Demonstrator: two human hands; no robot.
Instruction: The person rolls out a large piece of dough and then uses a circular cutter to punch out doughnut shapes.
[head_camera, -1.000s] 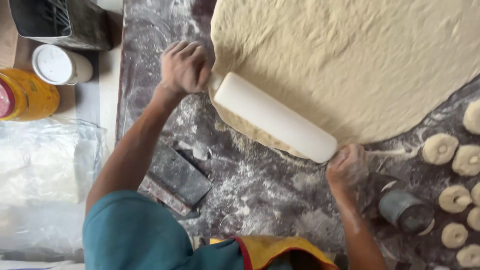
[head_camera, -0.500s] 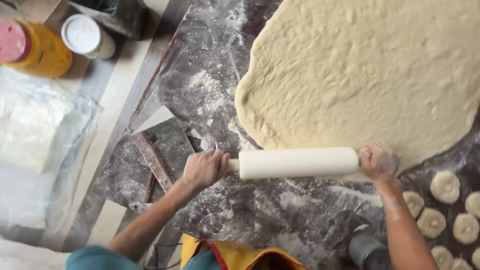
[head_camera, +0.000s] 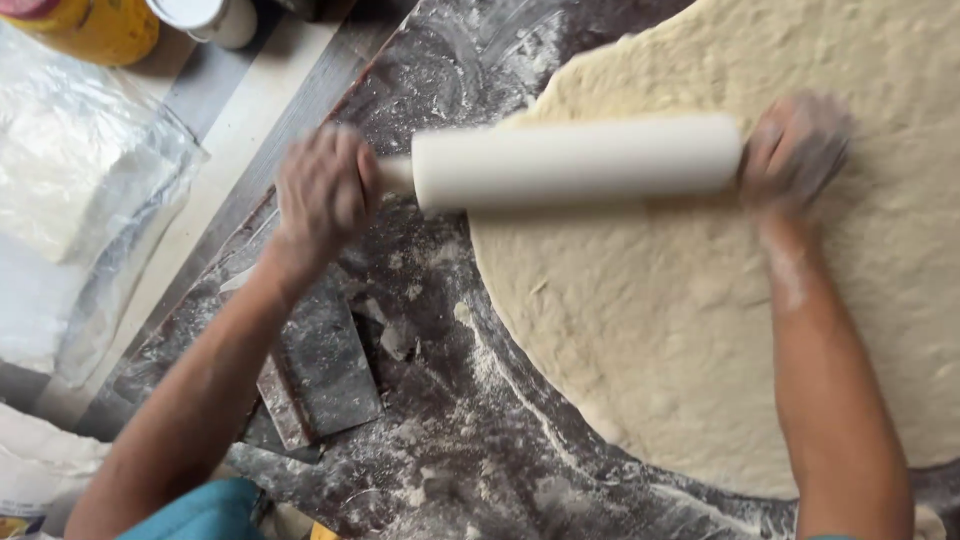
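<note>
A white rolling pin (head_camera: 575, 162) lies across the near-left edge of a large sheet of pale dough (head_camera: 760, 300) spread on a dark floured worktop (head_camera: 450, 440). My left hand (head_camera: 322, 195) grips the pin's left handle, over the bare worktop. My right hand (head_camera: 795, 150), dusted with flour, grips the right handle above the dough. Both hands are blurred by motion.
A metal dough scraper (head_camera: 320, 375) lies on the worktop under my left forearm. A clear plastic bag (head_camera: 70, 210) holding something white sits at the left. A yellow jar (head_camera: 95, 25) and a white-lidded container (head_camera: 215, 15) stand at the top left.
The rolling pin and both hands moved forward from the dough's near edge onto the sheet. The view came closer, and the cut dough rings at the right left the view.
</note>
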